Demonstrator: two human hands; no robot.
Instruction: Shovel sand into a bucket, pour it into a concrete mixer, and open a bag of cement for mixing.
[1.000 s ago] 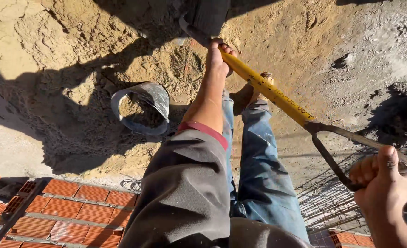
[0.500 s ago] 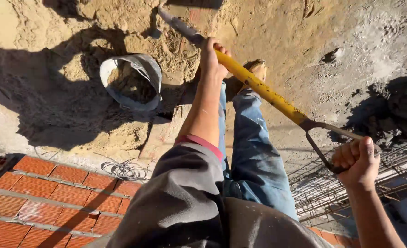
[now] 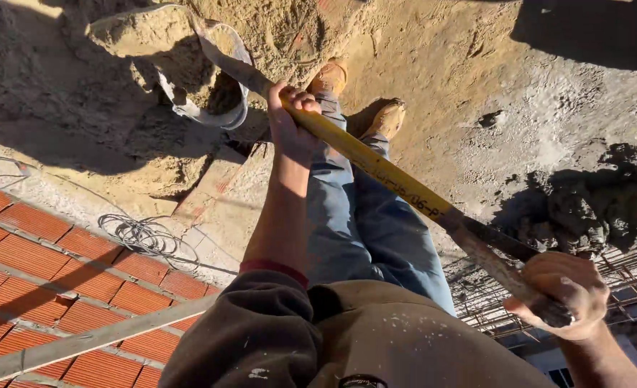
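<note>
I hold a shovel with a yellow shaft point(image 3: 390, 176). My left hand point(image 3: 291, 118) grips the shaft far down, near the blade. My right hand point(image 3: 559, 291) is closed round the dark handle at the near end. The blade point(image 3: 142, 30) carries a heap of sand and hangs at the upper left, over a grey bucket point(image 3: 221, 93) that stands on the sand pile. My legs in blue jeans and tan boots point(image 3: 390, 118) stand below the shaft.
A red brick wall top point(image 3: 52, 266) runs along the lower left, with a coil of thin wire point(image 3: 142, 233) and a grey bar point(image 3: 88, 341) on it. A pile of wet grey mortar point(image 3: 592, 208) lies right. Steel mesh point(image 3: 620, 276) shows lower right.
The shovel blade has swung left with a load of sand, from above the bucket's right side to over the bucket. My view has shifted nearer the wall.
</note>
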